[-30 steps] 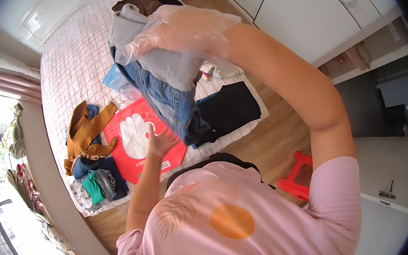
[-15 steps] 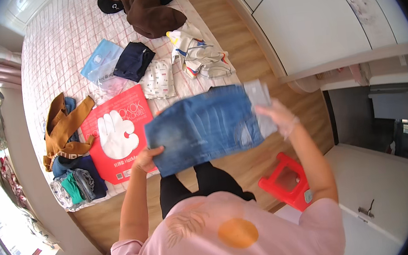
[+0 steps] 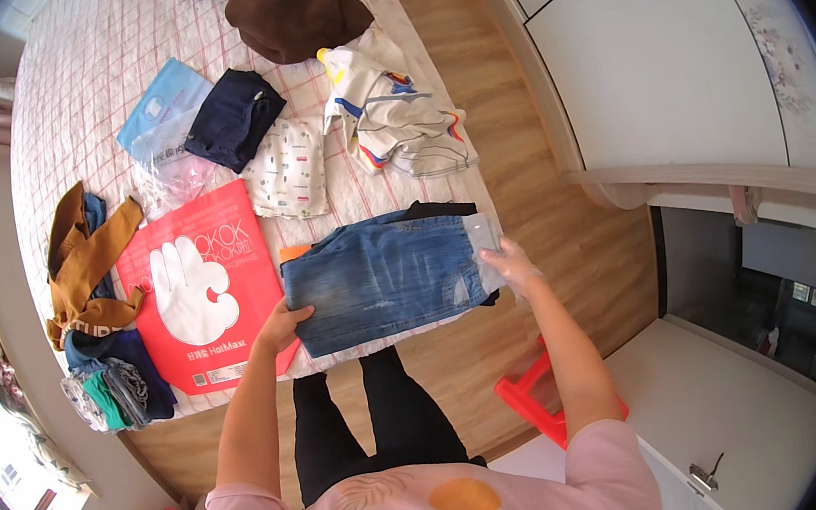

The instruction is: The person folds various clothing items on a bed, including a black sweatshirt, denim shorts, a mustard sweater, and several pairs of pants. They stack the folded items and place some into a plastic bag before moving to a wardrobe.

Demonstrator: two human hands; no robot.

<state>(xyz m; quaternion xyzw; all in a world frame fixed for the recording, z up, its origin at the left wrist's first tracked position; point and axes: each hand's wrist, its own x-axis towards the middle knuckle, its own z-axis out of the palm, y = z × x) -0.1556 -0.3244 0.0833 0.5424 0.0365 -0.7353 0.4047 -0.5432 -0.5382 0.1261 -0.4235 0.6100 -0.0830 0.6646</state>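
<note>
A folded pair of blue jeans (image 3: pixel 381 283) lies flat at the near edge of the bed, over a dark garment that peeks out along its far and right sides. My left hand (image 3: pixel 283 328) grips the jeans' left end, thumb on top. At the other end, my right hand (image 3: pixel 513 265) is closed on the pale grey waistband part (image 3: pixel 484 251). The fingers under the cloth are hidden. A bit of orange fabric (image 3: pixel 295 253) shows at the far left corner of the jeans. Just left of them lies a red bag (image 3: pixel 254 273) with a white hand print.
On the checked bedsheet (image 3: pixel 112 42) are folded navy clothing (image 3: pixel 237 118), a printed white garment (image 3: pixel 288 173), a crumpled white top (image 3: pixel 391 106), a mustard garment (image 3: pixel 93 271), a clothes pile (image 3: pixel 106 390) and a blue-clear plastic package (image 3: pixel 165 106). A red stool (image 3: pixel 536 407) stands right of my legs.
The jeans have come down from in front of me onto the bed's edge, both hands still holding their ends. My view has shifted, and the dark garment and orange cloth show beneath.
</note>
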